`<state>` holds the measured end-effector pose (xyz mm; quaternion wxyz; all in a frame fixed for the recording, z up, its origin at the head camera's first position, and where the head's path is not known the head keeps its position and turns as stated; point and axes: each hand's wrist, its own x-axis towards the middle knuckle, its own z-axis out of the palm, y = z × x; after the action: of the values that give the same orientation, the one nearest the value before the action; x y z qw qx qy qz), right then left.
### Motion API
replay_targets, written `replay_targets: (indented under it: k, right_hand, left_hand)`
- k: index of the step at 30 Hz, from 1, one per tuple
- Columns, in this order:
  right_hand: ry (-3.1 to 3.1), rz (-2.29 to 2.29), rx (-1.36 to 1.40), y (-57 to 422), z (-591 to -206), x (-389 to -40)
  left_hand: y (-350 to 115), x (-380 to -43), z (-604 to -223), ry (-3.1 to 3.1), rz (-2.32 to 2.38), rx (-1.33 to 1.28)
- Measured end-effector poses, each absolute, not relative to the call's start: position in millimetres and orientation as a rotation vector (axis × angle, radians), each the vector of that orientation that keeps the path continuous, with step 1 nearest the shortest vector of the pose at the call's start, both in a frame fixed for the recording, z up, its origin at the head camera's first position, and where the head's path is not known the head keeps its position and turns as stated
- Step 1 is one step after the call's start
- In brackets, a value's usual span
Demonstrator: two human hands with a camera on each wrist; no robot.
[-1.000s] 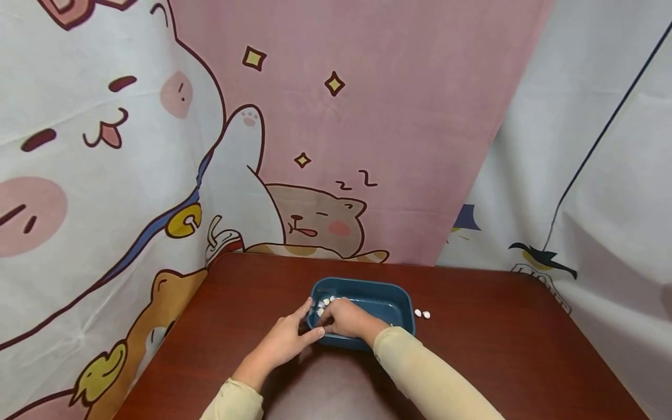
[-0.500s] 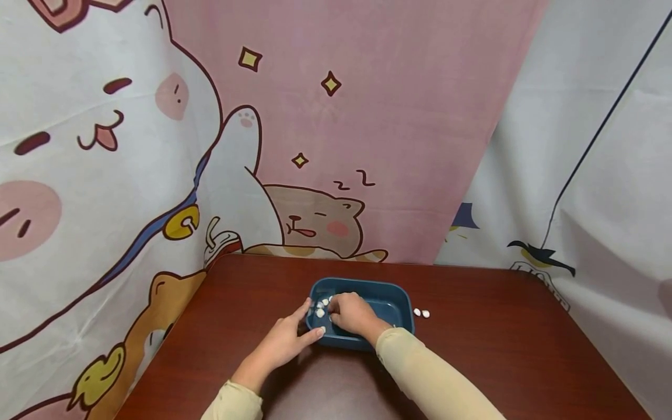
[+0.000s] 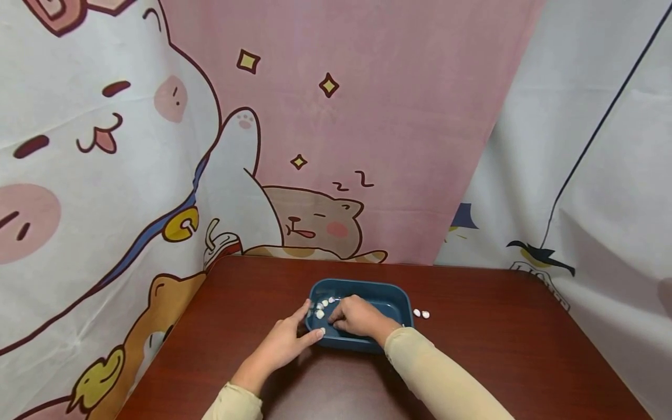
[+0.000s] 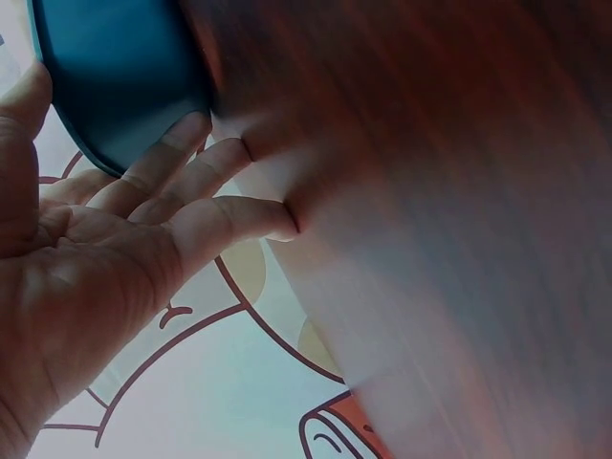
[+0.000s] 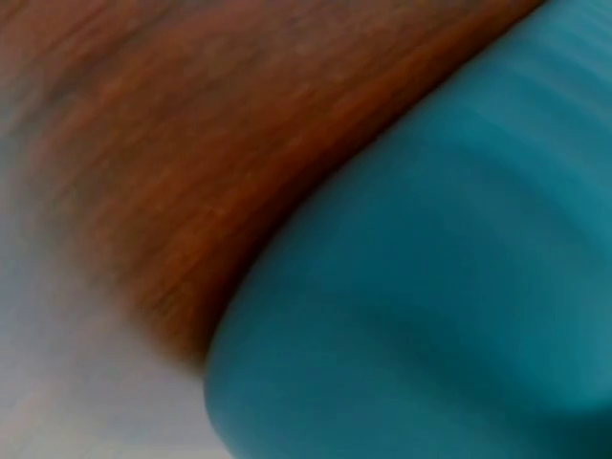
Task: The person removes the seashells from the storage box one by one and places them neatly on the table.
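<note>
On the table stands a blue rectangular plastic tub [image 3: 387, 309] with rounded corners. My left hand [image 3: 283, 341] holds its left end, thumb at the near rim and fingers spread along the outside; in the left wrist view, several fingertips touch the tabletop. Inside the tub, several small white pebble-like pieces [image 3: 320, 314] form a curved row along the left end. My right hand [image 3: 359, 316] reaches into the tub just right of them, fingers curled and pointing down. Its fingertips are hidden, so I cannot tell whether it pinches a piece. The right wrist view shows only the tub wall [image 5: 411, 287] and tabletop.
Two more white pieces [image 3: 421, 314] lie on the reddish-brown wooden table [image 3: 472, 338], just right of the tub. Behind the table and on both sides hangs a cloth backdrop [image 3: 399, 146] printed with cartoon animals.
My right hand has drawn back to the right from the row of white pieces, uncovering more of the tub floor. My left hand stays on the tub's left end.
</note>
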<state>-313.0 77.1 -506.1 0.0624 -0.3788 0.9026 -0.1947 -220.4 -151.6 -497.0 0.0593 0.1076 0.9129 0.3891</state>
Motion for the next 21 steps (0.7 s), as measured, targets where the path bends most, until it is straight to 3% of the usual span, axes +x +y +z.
replay_targets:
  k: [21]
  right_hand:
    - [2.86,-0.435,-1.063,79.2,-508.1,-317.4]
  left_hand:
    - [-150.6,-220.9,-499.8,2.791,1.163,0.327]
